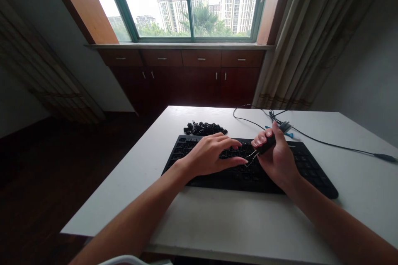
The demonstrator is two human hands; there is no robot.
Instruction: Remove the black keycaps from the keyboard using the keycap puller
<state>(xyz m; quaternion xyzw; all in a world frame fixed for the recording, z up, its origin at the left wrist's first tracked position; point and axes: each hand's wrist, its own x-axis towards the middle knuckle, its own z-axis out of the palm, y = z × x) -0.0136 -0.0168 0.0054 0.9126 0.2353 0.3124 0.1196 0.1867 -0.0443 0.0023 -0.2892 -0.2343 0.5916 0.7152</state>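
Observation:
A black keyboard [236, 180] lies on the white table, with keycaps off across its left and middle part and keys in place at its right end. My right hand [278, 155] is closed round the dark handle of a wire keycap puller [266, 145], whose brush end sticks up past the thumb. The puller's two wire prongs point down and left over the keyboard. My left hand [214, 153] hovers over or rests on the keyboard, thumb and fingers apart, the thumb tip close to the prongs. Whether it touches them is unclear. Behind the keyboard sits a heap of black keycaps [205, 128].
A black cable [329, 143] runs over the table's right side, bundled behind my right hand. A small blue item [290, 135] lies by the bundle. The white table [124, 198] has its left edge beside my left arm. Cabinets [186, 85] stand under the window beyond.

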